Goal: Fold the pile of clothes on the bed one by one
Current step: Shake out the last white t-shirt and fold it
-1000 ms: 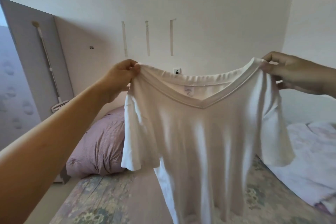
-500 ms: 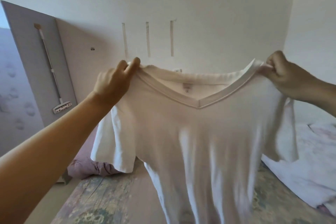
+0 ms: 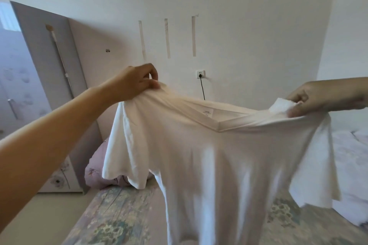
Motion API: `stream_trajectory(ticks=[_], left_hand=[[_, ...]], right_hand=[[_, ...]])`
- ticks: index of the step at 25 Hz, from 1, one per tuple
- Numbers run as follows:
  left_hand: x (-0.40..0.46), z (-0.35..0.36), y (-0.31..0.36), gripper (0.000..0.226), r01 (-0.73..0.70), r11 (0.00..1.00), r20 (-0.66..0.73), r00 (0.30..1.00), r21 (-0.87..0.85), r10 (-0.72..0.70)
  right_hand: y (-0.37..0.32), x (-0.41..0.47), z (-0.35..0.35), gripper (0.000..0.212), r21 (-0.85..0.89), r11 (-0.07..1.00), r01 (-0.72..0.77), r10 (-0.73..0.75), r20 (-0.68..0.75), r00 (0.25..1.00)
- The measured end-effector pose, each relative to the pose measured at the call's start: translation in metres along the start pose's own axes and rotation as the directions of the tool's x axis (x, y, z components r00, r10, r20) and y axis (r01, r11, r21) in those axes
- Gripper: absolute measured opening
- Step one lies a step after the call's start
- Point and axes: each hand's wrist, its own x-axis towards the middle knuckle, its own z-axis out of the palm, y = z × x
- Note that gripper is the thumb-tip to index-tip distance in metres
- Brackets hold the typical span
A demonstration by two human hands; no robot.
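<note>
Held up a white V-neck tee (image 3: pixel 209 155) in mid-air over the bed (image 3: pixel 119 215), spread between both hands. Left hand (image 3: pixel 135 83) pinched the left shoulder seam, thumb and fingers curled round a bunch of fabric. Right hand (image 3: pixel 318 99) gripped the right shoulder, fingers curled, a fold of cloth poking up past the knuckles. Neckline sagged between the two grips, V point low and right of centre, label (image 3: pixel 207 112) visible inside the back collar. Left sleeve hung loose below the left hand; right sleeve flared out to the lower right. Body of the tee dropped straight down and ran out of view at the bottom edge, so couldn't tell whether the hem touched the bed. Motion blur on the lower fabric. Bed covered in a faded floral sheet. Mauve pillow (image 3: pixel 95 173) at the head end, partly hidden behind the left sleeve. White bedding (image 3: pixel 350 155) bunched at the right side of the bed. Back wall carried three vertical tape strips (image 3: pixel 167 38) and a socket (image 3: pixel 200 74) with a black cable (image 3: pixel 202 89) hanging from it, its lower end behind the collar. Grey wardrobe (image 3: pixel 39 45) at left with a mop (image 3: pixel 59 55) leaning on its side panel.
</note>
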Motion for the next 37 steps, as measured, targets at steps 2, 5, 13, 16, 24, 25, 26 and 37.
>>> stream_trajectory(ticks=[2, 5, 13, 16, 24, 25, 26, 37], left_hand=[[-0.003, -0.006, -0.001, 0.013, -0.007, 1.000, -0.023, 1.000, 0.021, 0.008], [-0.008, -0.016, -0.006, 0.017, -0.031, 0.998, -0.034, 0.999, 0.055, 0.033], [-0.016, -0.036, -0.010, 0.016, 0.049, 0.925, -0.061, 0.998, 0.378, -0.028], [-0.018, -0.037, -0.011, 0.017, -0.045, 0.904, -0.191, 0.972, 0.426, 0.138], [0.000, -0.026, 0.002, 0.019, 0.367, 0.650, 0.022, 0.880, -0.665, -0.474], [0.001, -0.026, 0.001, 0.018, 0.417, 0.593, 0.098, 0.864, -0.689, -0.494], [0.001, -0.025, 0.000, 0.016, 0.451, 0.547, 0.158, 0.852, -0.705, -0.500], [0.008, -0.006, 0.008, 0.020, 0.162, 0.917, -0.368, 0.879, -0.364, -0.302]], right_hand=[[0.003, 0.001, -0.005, 0.038, 0.097, 0.995, 0.019, -0.016, -0.031, 0.999], [0.009, 0.000, -0.013, 0.070, 0.237, 0.963, 0.124, -0.107, -0.086, 0.991], [-0.020, -0.013, -0.025, 0.075, -0.017, 0.995, 0.103, -0.104, -0.122, 0.987], [-0.035, -0.016, -0.019, 0.069, -0.079, 0.990, 0.116, -0.129, -0.187, 0.974], [-0.040, -0.011, -0.012, 0.016, 0.099, 0.950, 0.295, -0.246, -0.344, 0.906], [-0.039, -0.011, -0.014, 0.012, 0.152, 0.948, 0.278, -0.219, -0.323, 0.921], [-0.041, -0.011, -0.014, 0.007, 0.197, 0.946, 0.258, -0.191, -0.302, 0.934], [-0.034, 0.007, -0.036, 0.014, 0.078, 0.953, 0.293, -0.244, -0.376, 0.894]])
